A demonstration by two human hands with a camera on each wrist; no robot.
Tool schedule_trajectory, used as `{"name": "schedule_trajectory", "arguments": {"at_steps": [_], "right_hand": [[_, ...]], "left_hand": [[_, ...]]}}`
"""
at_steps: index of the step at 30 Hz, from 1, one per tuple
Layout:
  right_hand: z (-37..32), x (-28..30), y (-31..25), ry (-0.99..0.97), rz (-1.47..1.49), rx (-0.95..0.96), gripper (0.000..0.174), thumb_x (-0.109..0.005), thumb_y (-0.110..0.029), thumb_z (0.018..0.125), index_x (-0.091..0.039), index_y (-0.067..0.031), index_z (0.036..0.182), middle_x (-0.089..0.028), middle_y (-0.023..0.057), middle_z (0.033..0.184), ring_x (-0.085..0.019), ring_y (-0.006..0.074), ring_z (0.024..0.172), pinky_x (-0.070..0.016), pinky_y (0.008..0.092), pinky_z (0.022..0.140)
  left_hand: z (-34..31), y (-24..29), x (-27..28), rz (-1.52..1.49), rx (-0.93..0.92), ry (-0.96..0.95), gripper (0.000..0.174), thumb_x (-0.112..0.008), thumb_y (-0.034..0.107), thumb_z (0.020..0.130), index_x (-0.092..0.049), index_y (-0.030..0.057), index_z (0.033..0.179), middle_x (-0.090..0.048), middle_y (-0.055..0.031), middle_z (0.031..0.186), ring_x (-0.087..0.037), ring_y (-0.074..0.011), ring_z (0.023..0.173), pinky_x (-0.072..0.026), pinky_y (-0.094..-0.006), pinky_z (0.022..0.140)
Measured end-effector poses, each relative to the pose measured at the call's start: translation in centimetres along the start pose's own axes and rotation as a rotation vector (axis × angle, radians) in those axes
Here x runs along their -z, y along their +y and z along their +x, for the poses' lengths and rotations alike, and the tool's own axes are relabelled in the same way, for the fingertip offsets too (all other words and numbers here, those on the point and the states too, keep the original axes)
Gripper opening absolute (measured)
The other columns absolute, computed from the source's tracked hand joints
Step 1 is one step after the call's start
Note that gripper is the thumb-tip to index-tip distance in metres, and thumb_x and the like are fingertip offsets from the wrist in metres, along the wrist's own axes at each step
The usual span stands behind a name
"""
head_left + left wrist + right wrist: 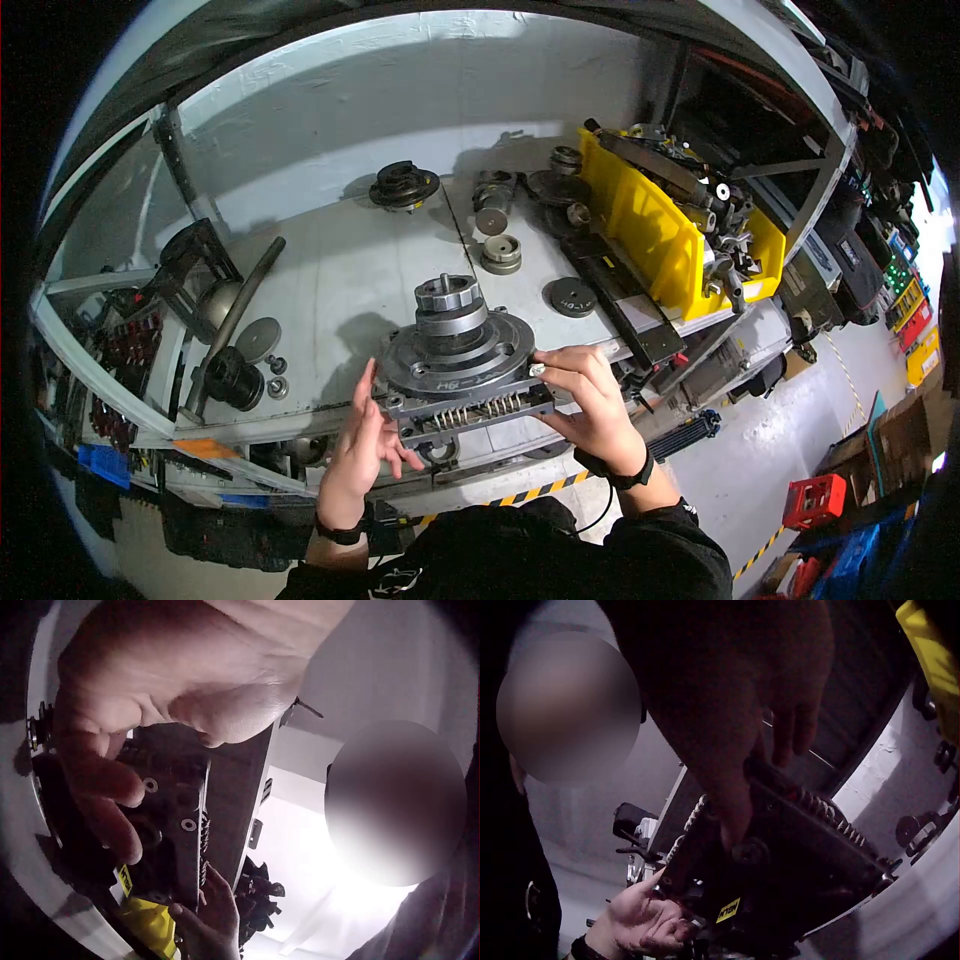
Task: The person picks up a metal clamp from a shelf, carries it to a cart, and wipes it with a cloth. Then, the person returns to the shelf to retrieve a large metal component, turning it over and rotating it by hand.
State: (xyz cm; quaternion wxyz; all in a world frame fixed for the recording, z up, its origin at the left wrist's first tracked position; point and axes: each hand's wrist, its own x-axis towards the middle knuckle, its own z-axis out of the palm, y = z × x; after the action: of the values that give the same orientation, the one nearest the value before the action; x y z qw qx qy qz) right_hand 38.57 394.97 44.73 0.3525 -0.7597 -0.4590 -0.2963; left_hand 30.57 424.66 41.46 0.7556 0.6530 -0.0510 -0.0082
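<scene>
A heavy metal fixture [450, 372] is held up in front of the person, over the bench's front edge. It has a round flange with chalk-like marks, a stepped hub [447, 300] on top and a square base with coil springs [480, 412] along the side. My right hand [592, 400] grips the base's right corner, thumb below and fingers above. At the opposite side, my left hand [362, 445] has its fingers spread and loosely bent against the base's left edge. The left wrist view shows the base's dark underside [169, 840] beside those fingers; a yellow label [728, 910] shows in the right wrist view.
On the white bench [330, 270] lie a black round cap [572, 297], a ring-shaped part [501, 255] and a black flanged part [403, 187]. A yellow bin [640, 220] full of metal parts stands right. A long bar [235, 325] and a black cylinder [234, 380] lie left.
</scene>
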Motion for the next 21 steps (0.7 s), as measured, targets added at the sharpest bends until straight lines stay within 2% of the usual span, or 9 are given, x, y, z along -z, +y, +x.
{"name": "schedule_trajectory", "arguments": {"at_steps": [6, 8, 13, 14, 15, 17, 18, 19, 21], "right_hand": [[-0.6, -0.8, 0.3, 0.074, 0.014, 0.008, 0.061, -0.082, -0.001, 0.055, -0.056, -0.0036, 0.111, -0.061, 0.0131, 0.12, -0.058, 0.0314, 0.103, -0.0476, 0.0395, 0.087], [-0.9, -1.0, 0.3, 0.084, 0.012, -0.002, 0.062, -0.082, 0.0, 0.055, -0.056, -0.0035, 0.111, -0.061, 0.0132, 0.12, -0.057, 0.0313, 0.103, -0.0476, 0.0394, 0.087], [-1.5, -1.4, 0.2, 0.119, 0.061, -0.058, 0.07, -0.083, -0.001, 0.057, -0.052, -0.004, 0.12, -0.06, 0.013, 0.123, -0.056, 0.0326, 0.106, -0.0462, 0.041, 0.088], [-2.0, -1.5, 0.7, 0.094, 0.031, -0.033, 0.084, -0.09, -0.014, 0.06, -0.044, -0.0059, 0.13, -0.055, 0.0184, 0.13, -0.058, 0.0317, 0.109, -0.0462, 0.0397, 0.088], [-2.1, -1.3, 0.6, 0.097, 0.021, -0.042, 0.084, -0.09, -0.014, 0.06, -0.044, -0.0059, 0.13, -0.055, 0.0184, 0.13, -0.058, 0.0317, 0.109, -0.0462, 0.0397, 0.088], [-2.5, -1.3, 0.0, 0.187, 0.207, -0.158, 0.096, -0.091, -0.025, 0.062, -0.036, -0.0062, 0.139, -0.047, 0.0196, 0.137, -0.056, 0.0297, 0.113, -0.0451, 0.0384, 0.092], [-3.1, -1.2, 0.2, 0.151, 0.227, -0.246, 0.096, -0.081, -0.043, 0.075, -0.027, -0.0054, 0.145, -0.041, 0.0208, 0.142, -0.055, 0.0281, 0.114, -0.0449, 0.0377, 0.093], [-3.3, -1.3, 0.2, 0.152, 0.227, -0.25, 0.096, -0.081, -0.043, 0.075, -0.027, -0.0054, 0.145, -0.041, 0.0208, 0.142, -0.055, 0.0281, 0.114, -0.0449, 0.0377, 0.093], [-3.5, -1.6, 0.1, 0.222, 0.609, -0.624, 0.08, -0.066, -0.04, 0.089, -0.025, -0.0009, 0.146, -0.043, 0.0233, 0.139, -0.056, 0.029, 0.113, -0.0474, 0.0389, 0.091]], "left_hand": [[1.1, 0.1, -1.5, -0.077, 0.014, -0.007, 0.066, -0.028, 0.05, 0.102, -0.002, 0.0168, 0.153, -0.061, -0.0185, 0.117, -0.066, -0.0273, 0.058, -0.0465, -0.0265, 0.037], [1.2, -0.3, -1.4, -0.129, 0.007, 0.036, 0.065, -0.029, 0.05, 0.102, -0.004, 0.0182, 0.153, -0.062, -0.0188, 0.112, -0.065, -0.0271, 0.056, -0.0451, -0.0268, 0.034], [0.9, 0.1, -1.0, -0.157, 0.059, -0.01, 0.064, -0.031, 0.047, 0.101, -0.005, 0.0213, 0.153, -0.063, -0.0193, 0.104, -0.065, -0.0265, 0.057, -0.0446, -0.0275, 0.033], [1.0, 0.3, -1.2, -0.171, 0.053, 0.0, 0.064, -0.032, 0.046, 0.101, -0.004, 0.0227, 0.153, -0.064, -0.0192, 0.101, -0.064, -0.0264, 0.056, -0.0443, -0.0275, 0.033], [1.1, 0.5, -1.3, -0.172, 0.058, -0.013, 0.064, -0.032, 0.046, 0.101, -0.004, 0.0227, 0.153, -0.064, -0.0192, 0.101, -0.064, -0.0264, 0.056, -0.0443, -0.0275, 0.033], [1.0, 0.4, -1.4, -0.199, 0.075, 0.018, 0.063, -0.032, 0.044, 0.101, -0.002, 0.0252, 0.153, -0.065, -0.0187, 0.096, -0.063, -0.0261, 0.053, -0.0437, -0.027, 0.033], [1.0, 0.4, -1.6, -0.206, 0.068, 0.037, 0.063, -0.031, 0.044, 0.101, 0.0, 0.0261, 0.153, -0.065, -0.0185, 0.091, -0.062, -0.026, 0.05, -0.043, -0.0267, 0.033], [1.0, 0.3, -1.6, -0.206, 0.073, 0.036, 0.063, -0.031, 0.044, 0.101, 0.0, 0.0261, 0.153, -0.065, -0.0185, 0.091, -0.062, -0.026, 0.05, -0.043, -0.0267, 0.033], [0.9, 0.3, -1.3, -0.208, 0.093, 0.014, 0.063, -0.03, 0.044, 0.101, 0.0, 0.0254, 0.153, -0.064, -0.0186, 0.09, -0.062, -0.0258, 0.05, -0.043, -0.027, 0.033]]}}
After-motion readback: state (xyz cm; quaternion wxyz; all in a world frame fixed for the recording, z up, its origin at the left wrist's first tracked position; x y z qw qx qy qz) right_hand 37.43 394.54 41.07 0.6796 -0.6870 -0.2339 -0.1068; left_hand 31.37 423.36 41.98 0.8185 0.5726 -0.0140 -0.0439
